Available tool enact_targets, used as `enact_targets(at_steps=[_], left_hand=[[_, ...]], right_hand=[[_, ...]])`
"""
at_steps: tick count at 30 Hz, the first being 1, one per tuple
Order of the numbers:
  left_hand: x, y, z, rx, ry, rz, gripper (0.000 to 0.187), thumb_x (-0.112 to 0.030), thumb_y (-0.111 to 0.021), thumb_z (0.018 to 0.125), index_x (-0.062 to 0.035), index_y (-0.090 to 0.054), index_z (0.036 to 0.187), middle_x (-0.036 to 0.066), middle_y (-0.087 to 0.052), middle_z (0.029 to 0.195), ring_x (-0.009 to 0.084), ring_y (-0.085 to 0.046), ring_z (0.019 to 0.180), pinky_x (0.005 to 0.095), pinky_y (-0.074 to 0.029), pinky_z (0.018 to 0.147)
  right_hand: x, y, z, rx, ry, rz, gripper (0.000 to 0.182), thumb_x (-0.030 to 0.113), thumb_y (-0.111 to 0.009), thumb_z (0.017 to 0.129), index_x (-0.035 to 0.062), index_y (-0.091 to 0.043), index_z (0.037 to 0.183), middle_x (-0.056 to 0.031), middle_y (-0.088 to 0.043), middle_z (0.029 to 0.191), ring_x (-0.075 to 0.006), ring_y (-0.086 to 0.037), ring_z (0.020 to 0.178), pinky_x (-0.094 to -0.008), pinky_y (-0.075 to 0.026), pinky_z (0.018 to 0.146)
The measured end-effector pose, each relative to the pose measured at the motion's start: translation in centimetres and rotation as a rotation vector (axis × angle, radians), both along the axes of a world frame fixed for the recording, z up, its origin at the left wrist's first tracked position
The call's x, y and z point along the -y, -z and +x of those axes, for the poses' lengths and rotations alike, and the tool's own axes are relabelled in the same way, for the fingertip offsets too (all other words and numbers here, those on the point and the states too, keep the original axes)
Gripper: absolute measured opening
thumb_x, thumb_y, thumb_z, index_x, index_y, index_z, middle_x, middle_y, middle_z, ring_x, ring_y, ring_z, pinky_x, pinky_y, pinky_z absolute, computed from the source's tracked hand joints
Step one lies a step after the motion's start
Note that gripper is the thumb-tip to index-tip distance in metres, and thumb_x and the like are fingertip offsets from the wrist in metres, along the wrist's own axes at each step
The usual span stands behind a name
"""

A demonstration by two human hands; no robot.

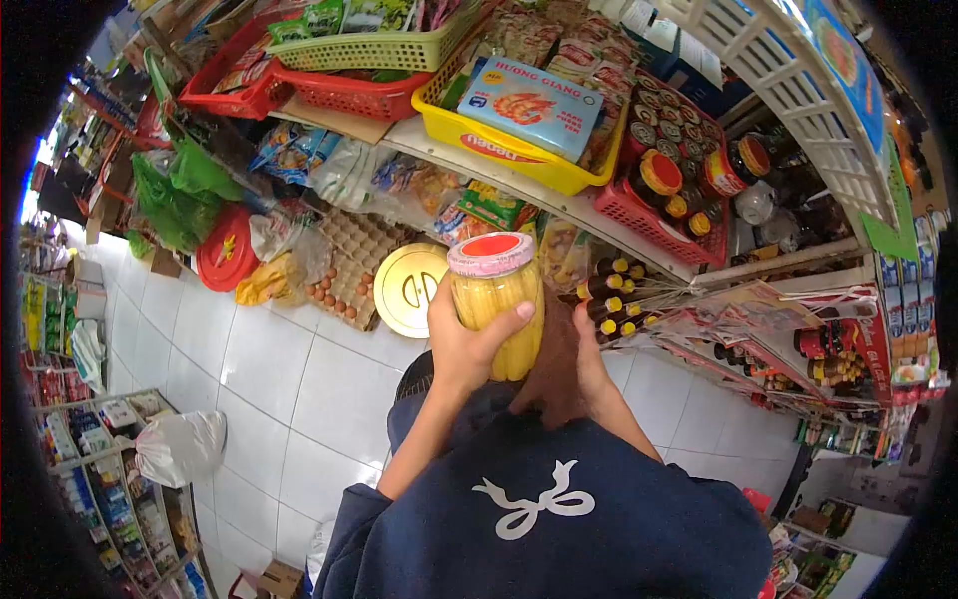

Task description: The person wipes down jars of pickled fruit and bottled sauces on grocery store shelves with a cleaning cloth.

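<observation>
A glass jar of long yellow pickled pieces, with a red and pink lid, is upright in front of my chest. My left hand is wrapped round its left side, thumb across the front. On the other side, my right hand is closed on a brown cloth, which hangs down and lies against the jar's right side. The cloth hides part of the right fingers. Behind the jar are a round gold lid on the floor and dark bottles with yellow caps.
A shelf ahead bears a yellow basket with a blue box, red baskets and a crate of jars. Egg trays stand on the tiled floor. Stocked racks line the left.
</observation>
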State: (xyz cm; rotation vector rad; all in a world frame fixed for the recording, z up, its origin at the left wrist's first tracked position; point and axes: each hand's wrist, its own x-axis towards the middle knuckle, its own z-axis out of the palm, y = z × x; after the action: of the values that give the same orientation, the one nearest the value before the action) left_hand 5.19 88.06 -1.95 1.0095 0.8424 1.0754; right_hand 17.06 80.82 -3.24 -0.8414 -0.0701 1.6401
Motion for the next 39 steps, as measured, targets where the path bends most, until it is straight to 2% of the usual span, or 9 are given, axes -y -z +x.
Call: enact_targets(at_steps=[3,4,9,10,14,27,30,33,39], left_hand=[[0.4,0.4,0.3,0.024,-0.038,0.044,0.054,-0.017,-0.072,0.061,0.0031,-0.048,0.104,0.011,-0.058,0.093,0.0175,-0.056,0.085,0.0296,-0.044,0.078],[0.5,0.5,0.4,0.017,-0.046,0.080,0.054,-0.017,-0.072,0.061,0.0031,-0.048,0.104,0.011,-0.058,0.093,0.0176,-0.056,0.085,0.0297,-0.044,0.078],[0.7,1.0,0.0,0.107,-0.100,0.180,0.068,-0.019,-0.075,0.057,0.0046,-0.042,0.111,0.013,-0.053,0.106,0.0181,-0.051,0.096,0.0310,-0.039,0.085],[0.8,1.6,-0.3,0.022,-0.091,0.240,0.078,-0.036,-0.072,0.060,0.0062,-0.037,0.116,0.014,-0.049,0.112,0.0190,-0.048,0.102,0.0315,-0.036,0.089],[0.9,2.4,-0.2,0.386,-0.106,0.161,0.098,-0.067,-0.051,0.062,0.0087,-0.031,0.121,0.015,-0.047,0.114,0.0221,-0.047,0.106,0.0330,-0.035,0.092],[1.1,1.5,-1.5,0.199,-0.101,0.161,0.101,-0.074,-0.049,0.058,0.0091,-0.038,0.114,0.016,-0.051,0.107,0.0224,-0.050,0.099,0.0331,-0.038,0.087],[0.8,2.2,-1.3,0.189,-0.158,0.282,0.094,-0.069,-0.053,0.060,0.0089,-0.042,0.111,0.017,-0.055,0.100,0.0238,-0.056,0.092,0.0330,-0.042,0.082],[-0.6,1.2,-2.0,-0.150,-0.131,0.737,0.083,-0.056,-0.065,0.055,0.0070,-0.047,0.107,0.017,-0.058,0.094,0.0264,-0.060,0.085,0.0327,-0.046,0.076],[0.3,-0.5,-0.9,-0.411,-0.175,0.952,0.070,-0.034,-0.077,0.044,0.0029,-0.053,0.099,0.016,-0.060,0.091,0.0285,-0.061,0.081,0.0328,-0.049,0.072]], right_hand=[[1.0,2.6,2.5,0.284,-0.123,-0.013,0.056,0.041,-0.048,0.084,0.0034,-0.036,0.124,-0.0120,-0.049,0.115,-0.0237,-0.051,0.101,-0.0356,-0.043,0.084],[0.9,1.9,2.7,0.103,-0.133,-0.104,0.049,0.035,-0.051,0.084,0.0036,-0.039,0.120,-0.0126,-0.051,0.112,-0.0221,-0.052,0.099,-0.0348,-0.044,0.083],[1.0,0.3,3.2,0.154,-0.177,-0.047,0.040,0.022,-0.051,0.085,0.0045,-0.041,0.119,-0.0115,-0.052,0.110,-0.0194,-0.053,0.097,-0.0320,-0.045,0.082],[0.9,-0.1,3.0,0.168,-0.161,-0.037,0.040,0.021,-0.051,0.085,0.0043,-0.041,0.120,-0.0112,-0.052,0.110,-0.0193,-0.053,0.098,-0.0317,-0.044,0.082],[0.9,-0.5,2.5,0.283,-0.143,0.005,0.045,0.018,-0.055,0.082,0.0019,-0.039,0.120,-0.0108,-0.051,0.112,-0.0191,-0.052,0.100,-0.0308,-0.043,0.084],[0.6,1.4,2.0,0.250,-0.206,0.159,0.055,0.018,-0.062,0.076,-0.0011,-0.037,0.120,-0.0113,-0.049,0.115,-0.0199,-0.050,0.102,-0.0318,-0.041,0.086],[0.8,2.4,1.6,0.188,-0.135,0.064,0.052,0.020,-0.061,0.077,0.0004,-0.038,0.119,-0.0121,-0.049,0.115,-0.0211,-0.050,0.102,-0.0330,-0.041,0.087],[1.3,4.8,1.1,0.144,-0.019,-0.080,0.047,0.023,-0.057,0.079,0.0015,-0.040,0.116,-0.0125,-0.049,0.114,-0.0223,-0.050,0.101,-0.0337,-0.041,0.087],[2.3,6.1,0.7,0.097,-0.042,-0.089,0.045,0.024,-0.056,0.079,0.0016,-0.041,0.115,-0.0127,-0.049,0.113,-0.0225,-0.050,0.101,-0.0340,-0.040,0.087]])
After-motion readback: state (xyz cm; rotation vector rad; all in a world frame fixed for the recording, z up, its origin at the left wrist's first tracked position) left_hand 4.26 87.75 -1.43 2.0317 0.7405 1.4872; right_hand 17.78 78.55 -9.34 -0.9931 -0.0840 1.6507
